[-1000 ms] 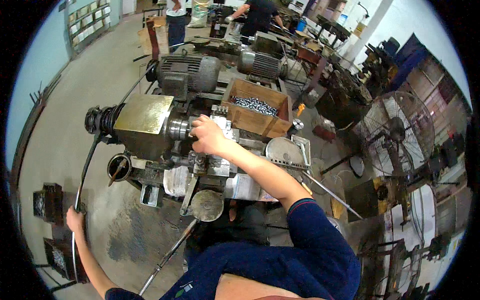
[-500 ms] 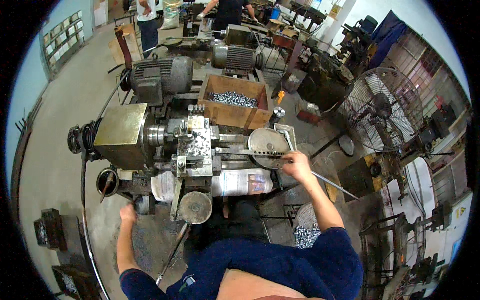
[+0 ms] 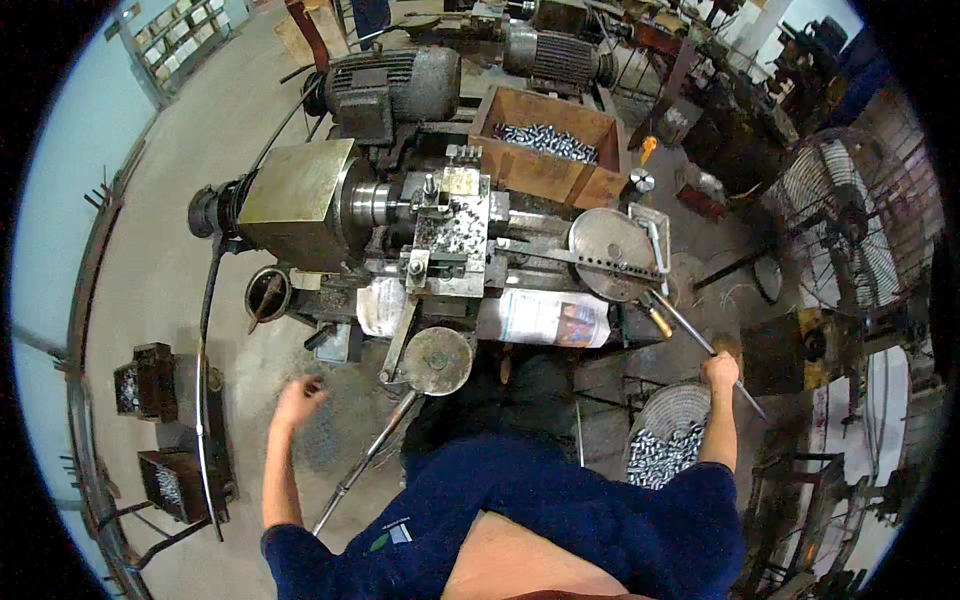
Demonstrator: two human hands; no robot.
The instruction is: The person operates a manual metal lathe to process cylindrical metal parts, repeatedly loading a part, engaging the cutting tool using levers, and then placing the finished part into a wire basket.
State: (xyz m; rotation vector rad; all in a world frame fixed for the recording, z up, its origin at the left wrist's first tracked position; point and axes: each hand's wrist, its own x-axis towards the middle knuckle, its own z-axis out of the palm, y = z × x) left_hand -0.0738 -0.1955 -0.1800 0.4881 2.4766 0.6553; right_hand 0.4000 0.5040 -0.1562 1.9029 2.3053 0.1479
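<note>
My right hand [image 3: 720, 370] is closed around a long metal lever [image 3: 690, 328] that slants down from the right end of the lathe. Over the floor at the left, my left hand [image 3: 298, 402] is apart from the machine, its fingers curled together; a small dark patch shows at the fingertips, too small to make out. In front of me stands the small lathe, with its chuck [image 3: 372, 204] beside a tool slide [image 3: 452, 235] strewn with metal chips. A perforated bar [image 3: 610, 265] runs right from the slide, past a round plate [image 3: 608, 240].
A wooden box [image 3: 500, 165] of small metal parts sits behind the slide. A basket [image 3: 668, 408] of similar parts is beneath my right arm. A second long lever [image 3: 360, 468] with a round weight [image 3: 438, 361] angles toward me. A caged fan [image 3: 840, 220] stands right.
My right hand has moved from the end of the perforated bar down to the slanted lever. My left hand has drawn away from the machine's lower left. The view has shifted.
</note>
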